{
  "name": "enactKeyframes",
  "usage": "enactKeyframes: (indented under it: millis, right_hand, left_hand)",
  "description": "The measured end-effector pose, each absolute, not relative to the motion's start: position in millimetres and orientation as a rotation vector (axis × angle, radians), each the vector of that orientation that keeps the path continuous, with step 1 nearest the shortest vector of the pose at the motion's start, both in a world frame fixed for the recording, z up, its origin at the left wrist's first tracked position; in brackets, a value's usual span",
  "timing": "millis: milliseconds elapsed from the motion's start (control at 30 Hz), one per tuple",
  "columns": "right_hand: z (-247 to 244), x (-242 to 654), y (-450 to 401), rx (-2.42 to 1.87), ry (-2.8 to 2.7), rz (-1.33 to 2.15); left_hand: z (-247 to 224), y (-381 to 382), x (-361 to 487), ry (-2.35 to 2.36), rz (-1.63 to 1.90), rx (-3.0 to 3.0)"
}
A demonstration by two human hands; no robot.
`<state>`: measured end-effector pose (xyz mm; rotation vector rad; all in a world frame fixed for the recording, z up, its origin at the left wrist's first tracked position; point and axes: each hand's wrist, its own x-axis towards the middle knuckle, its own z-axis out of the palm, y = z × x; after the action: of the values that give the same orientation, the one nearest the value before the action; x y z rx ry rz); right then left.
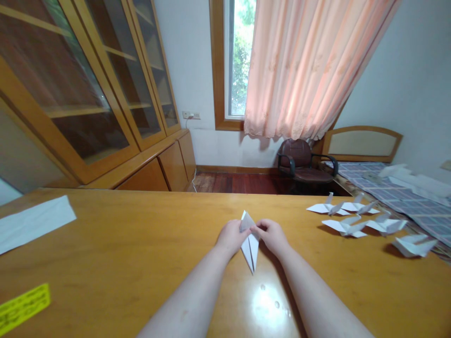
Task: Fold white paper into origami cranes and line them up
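A white sheet of paper folded into a narrow kite shape, the folded paper [250, 251], lies on the table in front of me with its long point towards me and a centre slit along it. My left hand [231, 237] grips its left edge, thumb pressed on top. From the right, my right hand [270, 236] pinches the other edge with thumb and forefinger near the middle. Both thumbs almost meet over the paper. The fingers under and behind it are partly hidden.
Several folded white paper cranes [347, 226] stand at the table's right. A white paper strip [37, 223] and a yellow label [24, 307] lie on the wooden table [141, 263] at left. Beyond are a glass-door cabinet [148, 141], an office chair [299, 162] and a bed [416, 188].
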<state>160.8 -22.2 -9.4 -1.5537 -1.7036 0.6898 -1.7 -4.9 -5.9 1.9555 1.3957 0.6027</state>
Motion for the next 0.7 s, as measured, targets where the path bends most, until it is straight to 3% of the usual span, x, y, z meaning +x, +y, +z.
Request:
enactKeyframes:
  millis: [367,700]
  right_hand:
    - [-10.6,159.7,-22.2,-1.482,-1.725,0.764]
    - [-11.4,161.3,-20.5,-1.535,-1.808,0.589]
  left_hand:
    - [-8.1,-2.8,-1.6,1.495,0.549,1.974]
    - [-7.3,-3.0,-0.6,1.442,0.559,1.982]
